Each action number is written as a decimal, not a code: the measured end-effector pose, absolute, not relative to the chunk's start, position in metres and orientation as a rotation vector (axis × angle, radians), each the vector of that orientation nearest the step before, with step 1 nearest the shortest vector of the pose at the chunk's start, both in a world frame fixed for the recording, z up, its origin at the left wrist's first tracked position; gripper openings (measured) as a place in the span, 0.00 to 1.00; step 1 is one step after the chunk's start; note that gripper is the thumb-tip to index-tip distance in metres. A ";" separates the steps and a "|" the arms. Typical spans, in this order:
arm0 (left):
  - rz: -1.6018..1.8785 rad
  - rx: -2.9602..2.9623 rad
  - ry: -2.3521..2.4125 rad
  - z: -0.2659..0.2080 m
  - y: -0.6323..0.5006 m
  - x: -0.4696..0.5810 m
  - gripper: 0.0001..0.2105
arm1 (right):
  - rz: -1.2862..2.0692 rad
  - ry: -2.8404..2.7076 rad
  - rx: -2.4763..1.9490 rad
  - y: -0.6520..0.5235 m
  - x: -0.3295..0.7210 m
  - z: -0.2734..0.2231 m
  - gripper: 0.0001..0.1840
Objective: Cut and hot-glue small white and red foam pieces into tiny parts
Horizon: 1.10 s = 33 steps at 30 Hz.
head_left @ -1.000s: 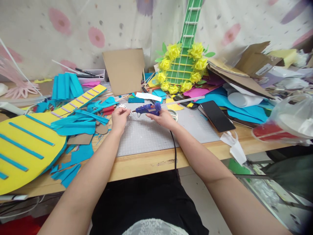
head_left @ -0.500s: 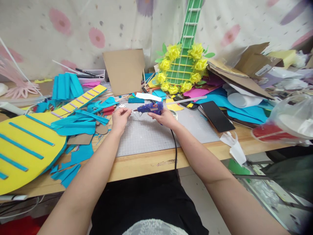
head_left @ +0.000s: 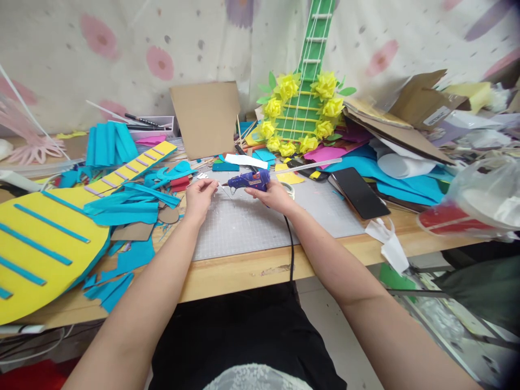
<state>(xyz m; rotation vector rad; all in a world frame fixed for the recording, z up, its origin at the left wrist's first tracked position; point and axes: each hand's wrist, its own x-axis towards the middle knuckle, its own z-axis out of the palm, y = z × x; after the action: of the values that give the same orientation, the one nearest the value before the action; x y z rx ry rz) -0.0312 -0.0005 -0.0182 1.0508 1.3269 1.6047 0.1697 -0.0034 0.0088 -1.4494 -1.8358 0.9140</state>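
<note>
In my right hand is a blue hot glue gun, its nozzle pointing left and a clear glue stick poking out behind. A black cord hangs from it over the table's front edge. My left hand is pinched just left of the nozzle, on something small, thin and whitish that I cannot make out. Both hands are above the grey cutting mat. A white strip lies beyond the glue gun, and a roll of tape is partly hidden behind my right hand.
On the left lies a yellow guitar-shaped piece among blue paper scraps. A green guitar shape with yellow flowers leans at the back, near a cardboard sheet. To the right are a phone and a bagged red-and-white tub.
Almost nothing differs. The glue gun and my hands hold nearly the same place, with the nozzle still beside my left fingertips.
</note>
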 end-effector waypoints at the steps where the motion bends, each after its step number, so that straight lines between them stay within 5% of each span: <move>1: 1.608 1.048 1.323 -0.018 -0.001 -0.031 0.07 | 0.911 -1.833 -1.447 -0.003 0.170 0.008 0.22; 33: 1.577 1.020 1.353 -0.015 -0.003 -0.029 0.08 | 0.947 -1.833 -1.378 -0.004 0.170 0.006 0.23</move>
<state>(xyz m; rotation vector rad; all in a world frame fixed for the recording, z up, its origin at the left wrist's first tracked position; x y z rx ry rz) -0.0292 -0.0029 -0.0153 1.0197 1.3535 1.5766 0.1702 -0.0042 0.0063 -1.3780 -1.8328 0.9466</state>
